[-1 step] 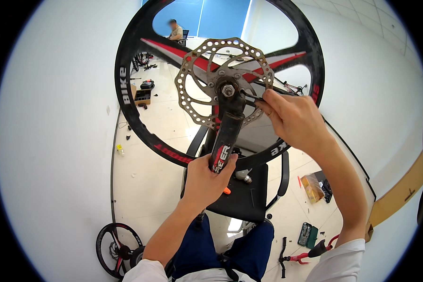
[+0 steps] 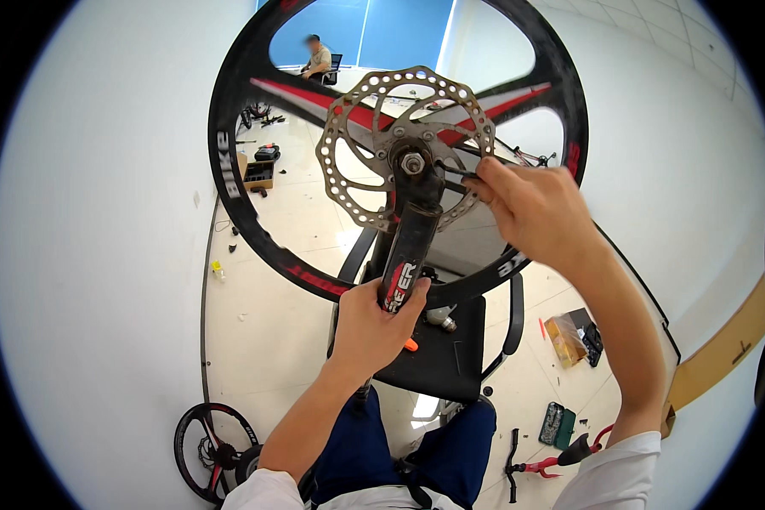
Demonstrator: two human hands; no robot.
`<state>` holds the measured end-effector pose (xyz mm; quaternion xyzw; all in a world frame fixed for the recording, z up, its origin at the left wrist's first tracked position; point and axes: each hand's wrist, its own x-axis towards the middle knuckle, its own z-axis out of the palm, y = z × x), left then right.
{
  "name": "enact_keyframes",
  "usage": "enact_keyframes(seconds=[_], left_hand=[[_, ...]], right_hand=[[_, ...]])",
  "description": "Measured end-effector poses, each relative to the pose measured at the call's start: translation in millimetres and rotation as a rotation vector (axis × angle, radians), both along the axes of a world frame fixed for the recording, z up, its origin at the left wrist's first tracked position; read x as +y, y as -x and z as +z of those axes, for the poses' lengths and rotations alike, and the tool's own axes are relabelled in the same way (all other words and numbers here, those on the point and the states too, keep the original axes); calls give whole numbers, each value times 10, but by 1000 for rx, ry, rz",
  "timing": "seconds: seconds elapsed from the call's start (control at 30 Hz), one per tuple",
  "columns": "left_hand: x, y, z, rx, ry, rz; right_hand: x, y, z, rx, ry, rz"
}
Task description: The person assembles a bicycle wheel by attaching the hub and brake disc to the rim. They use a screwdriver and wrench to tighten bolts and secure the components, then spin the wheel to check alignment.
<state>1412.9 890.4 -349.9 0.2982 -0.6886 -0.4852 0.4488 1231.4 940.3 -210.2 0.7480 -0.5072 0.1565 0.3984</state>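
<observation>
A black spoked bicycle wheel (image 2: 222, 170) with red and grey accents stands upright before me, a perforated brake disc (image 2: 336, 161) at its hub. A nut (image 2: 413, 163) sits on the axle, in the end of a black fork leg (image 2: 414, 242). Wrapped round that leg, below the hub, is my left hand (image 2: 361, 336). My right hand (image 2: 542, 208) pinches a thin dark hex key (image 2: 457, 172) between thumb and fingers. Its tip reaches in beside the axle nut, in front of the disc; what exactly it touches is too small to tell.
Under the wheel, a black chair (image 2: 425, 374) bears a metal part (image 2: 440, 318) and an orange item (image 2: 410, 344). A second wheel (image 2: 183, 442) lies lower left. On the right floor are a green case (image 2: 558, 425), a box (image 2: 563, 340) and red-and-black handlebars (image 2: 540, 467). Someone sits far back (image 2: 320, 59).
The wheel and its disc have turned slightly counterclockwise. My right hand and the hex key have shifted a little; my left hand stays on the fork leg.
</observation>
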Motion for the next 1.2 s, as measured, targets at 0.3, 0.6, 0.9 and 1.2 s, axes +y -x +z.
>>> enact_keyframes(seconds=[0.3,0.6,0.9,1.2], left_hand=[[-11,16,-58,-19,-19,-24],[5,29,-33,-11,22,-6],[-8,80,-69,-18,-4,-35],[-41,70,-103,-7,48,-72]], right_hand=[[-42,-70,457,308,81,-124],[107,-52,156,30,-135,-114],[77,186,100,62,-36,-73],[83,-235,244,-318,-176,75]])
